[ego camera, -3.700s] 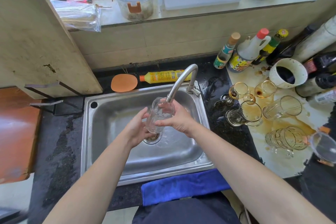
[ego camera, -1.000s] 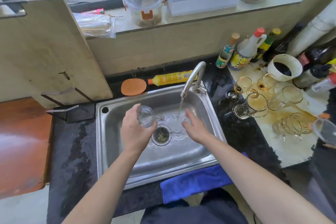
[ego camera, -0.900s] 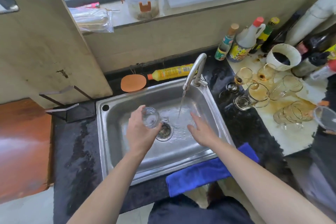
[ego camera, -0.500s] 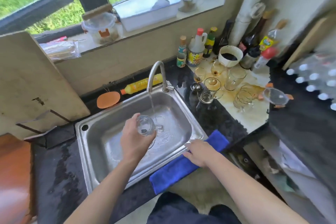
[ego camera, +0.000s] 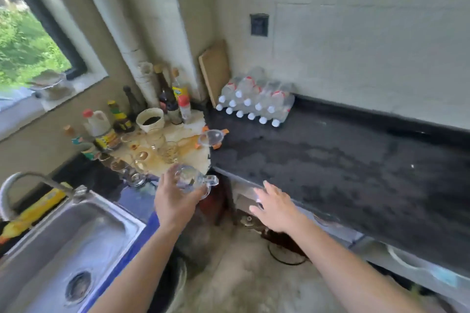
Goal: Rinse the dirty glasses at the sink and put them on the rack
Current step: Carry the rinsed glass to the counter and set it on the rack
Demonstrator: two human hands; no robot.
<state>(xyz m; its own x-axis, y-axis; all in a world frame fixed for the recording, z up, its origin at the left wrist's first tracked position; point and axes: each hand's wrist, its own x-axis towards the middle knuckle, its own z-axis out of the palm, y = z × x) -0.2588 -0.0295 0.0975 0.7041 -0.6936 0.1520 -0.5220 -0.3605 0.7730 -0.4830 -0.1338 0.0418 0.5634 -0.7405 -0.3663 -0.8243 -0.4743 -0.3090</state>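
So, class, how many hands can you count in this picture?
2. The left hand grips a clear glass mug right of the sink; the right hand hovers open by the black counter.

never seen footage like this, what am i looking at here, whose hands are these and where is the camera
There is no machine here: these are a person's two bare hands, filmed by one wide-angle camera worn on the head, looking forward and down. That is why the arms reach in from the bottom edge. The left hand holds a clear glass mug with a handle, fingers curled round it, between the stainless steel sink and the black stone counter. The right hand is open and holds nothing, stretched toward that counter's edge. On the stained pale board in the corner stand several dirty clear glasses, beside sauce bottles and a white cup of dark liquid. No rack is in view.
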